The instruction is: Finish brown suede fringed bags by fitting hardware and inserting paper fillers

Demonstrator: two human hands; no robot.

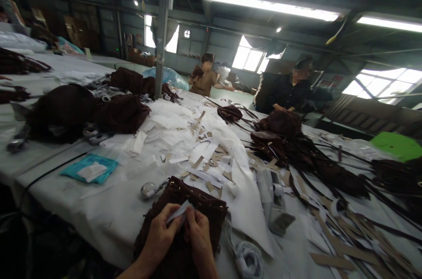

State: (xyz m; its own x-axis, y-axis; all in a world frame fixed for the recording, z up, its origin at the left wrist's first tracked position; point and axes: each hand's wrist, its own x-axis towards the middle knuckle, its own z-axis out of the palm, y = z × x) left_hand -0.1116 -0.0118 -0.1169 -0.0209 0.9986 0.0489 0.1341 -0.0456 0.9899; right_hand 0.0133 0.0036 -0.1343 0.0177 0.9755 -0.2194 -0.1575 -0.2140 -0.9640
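Note:
My left hand (pixel 164 226) and my right hand (pixel 198 230) meet over a dark brown bag (pixel 211 208) at the table's near edge. Between them is a small strip of whitish paper (pixel 179 212), pinched by the fingers of both hands. The bag lies under my hands, with small gold eyelets along its top edge and fringe at its side. A shiny silvery wrapped lump (pixel 148 190) sits just left of the bag's top. Right of the bag is a coil of pale wrapped strap (pixel 248 259).
A turquoise packet (pixel 89 169) lies to the left. Brown bags (pixel 62 110) are piled behind it, and more bags (pixel 273 143) with long straps cover the right side. Paper and cardboard scraps (pixel 211 156) litter the middle. A metal post (pixel 162 33) rises from the table. Two people stand across it.

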